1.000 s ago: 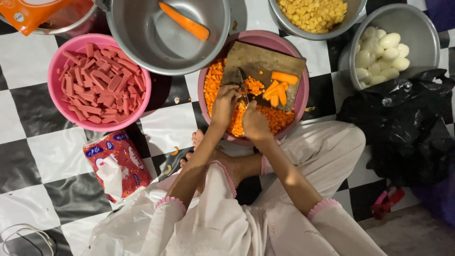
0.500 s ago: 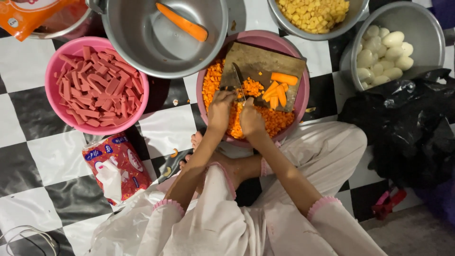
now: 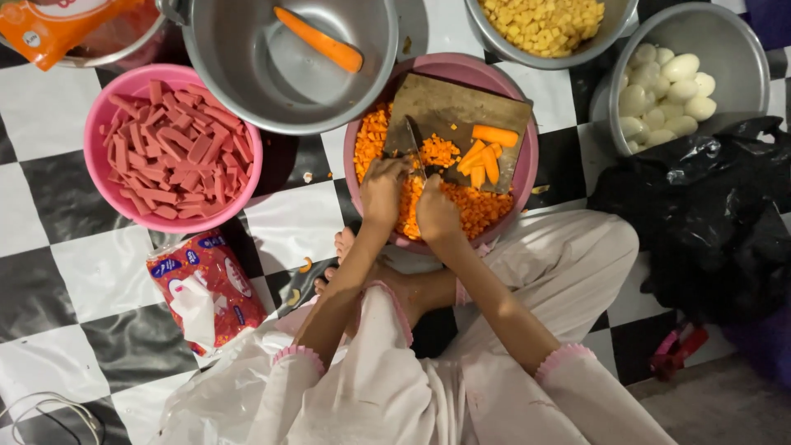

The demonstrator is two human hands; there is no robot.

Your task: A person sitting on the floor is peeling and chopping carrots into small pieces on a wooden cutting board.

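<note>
Two hands, grip clamped on knife, checkered floor, pink bowl

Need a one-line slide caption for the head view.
Both hands, left hand and right hand, work a knife on diced carrot atop a board.

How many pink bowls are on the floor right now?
2: one pink bowl of red strips at left, the other pink bowl under the cutting board, holding diced carrot.

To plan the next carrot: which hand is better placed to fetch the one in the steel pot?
Left hand: the carrot lies on its side; the right hand seems to hold the knife.
</note>
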